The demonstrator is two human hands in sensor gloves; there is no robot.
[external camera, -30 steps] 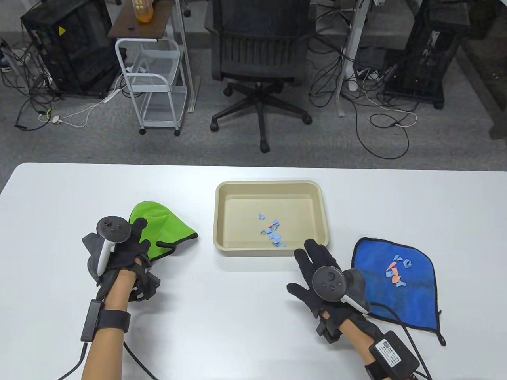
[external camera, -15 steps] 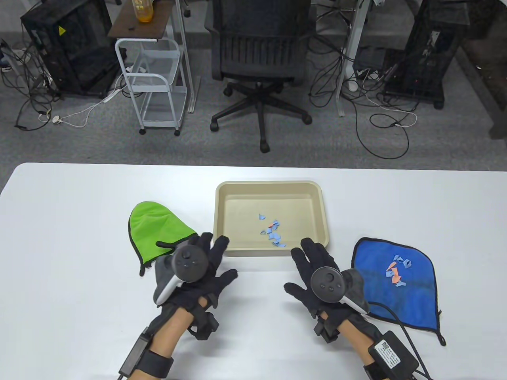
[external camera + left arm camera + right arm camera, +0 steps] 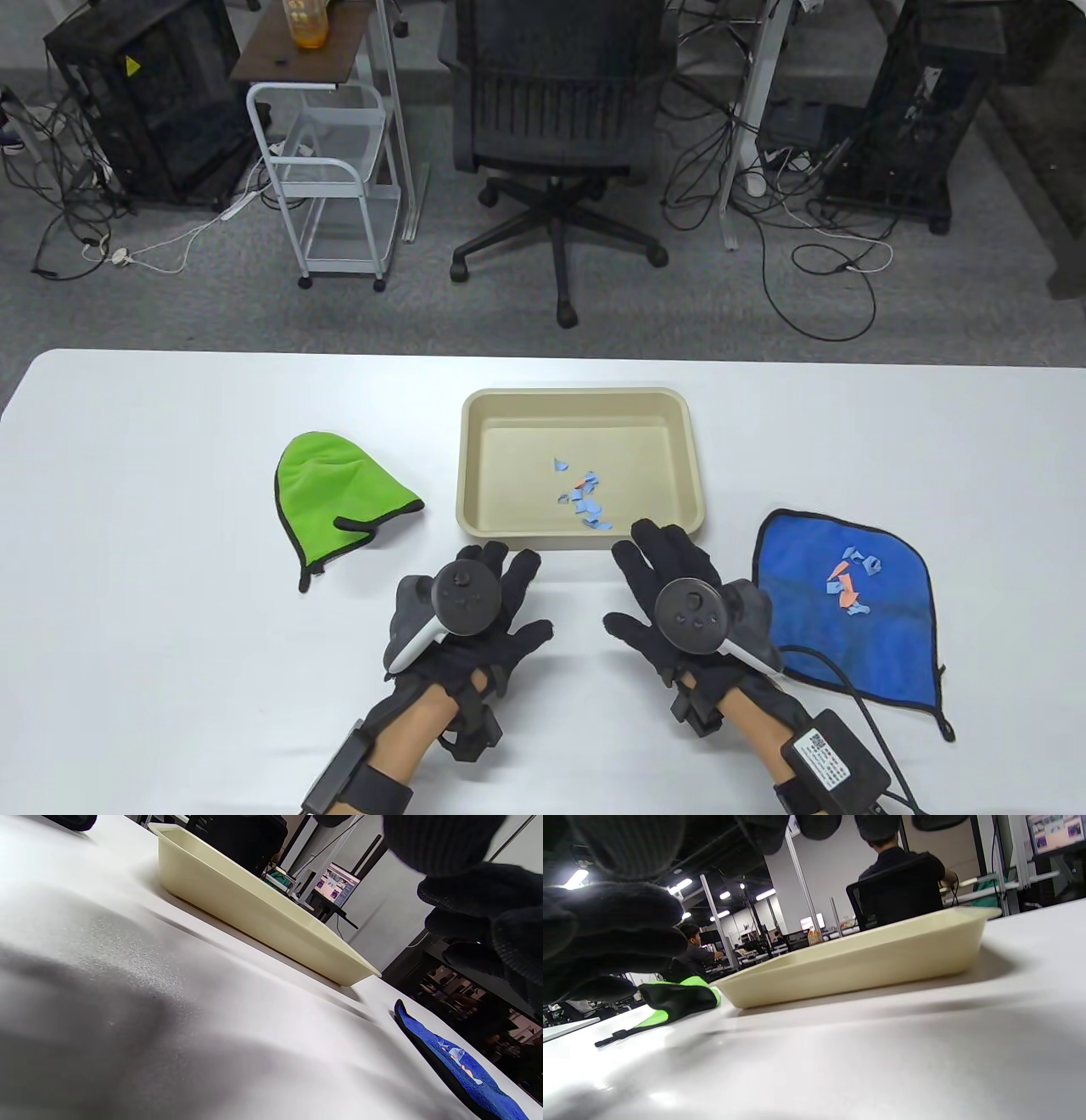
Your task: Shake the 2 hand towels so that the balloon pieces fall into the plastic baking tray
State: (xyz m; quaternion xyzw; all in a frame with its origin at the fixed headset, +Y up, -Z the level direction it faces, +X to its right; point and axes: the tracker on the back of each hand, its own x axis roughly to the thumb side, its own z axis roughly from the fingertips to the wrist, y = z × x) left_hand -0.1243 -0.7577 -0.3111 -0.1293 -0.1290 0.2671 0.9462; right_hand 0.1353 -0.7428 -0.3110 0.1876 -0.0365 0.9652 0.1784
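The beige baking tray sits mid-table with blue and orange balloon pieces inside. A folded green towel lies left of it, with no pieces showing on it. A blue towel lies flat to the right, balloon pieces on top. My left hand hovers open just in front of the tray, holding nothing. My right hand is open beside it, fingers near the tray's front right corner. The tray and blue towel show in the left wrist view; the tray and green towel in the right.
An office chair stands beyond the table's far edge, with a white wire cart to its left. Cables lie across the floor. A wire from my right glove crosses the blue towel's near corner.
My left hand let go of the green towel and moved right to the tray's front. The towel stays folded on the table. My right hand edged slightly left.
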